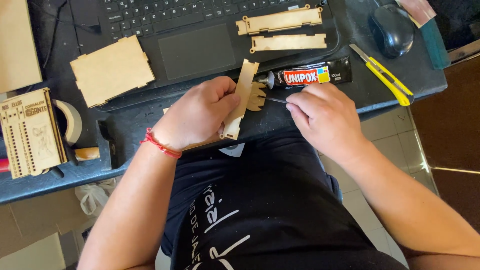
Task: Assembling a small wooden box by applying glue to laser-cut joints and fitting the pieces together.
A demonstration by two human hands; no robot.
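Black table with a laptop on it (glue tube lying just beside). Left hand is clamped around a long notched wooden strip, holding it above the table edge. Right hand pinches a thin metal pin pointing at a small toothed wooden piece.

A black laptop, mouse and yellow utility knife lie nearby.

Black glue tube seen lying on its side on the dark surface, just below the laptop edge; red, white and yellow label panel, cap end pointing left. No screens seen.
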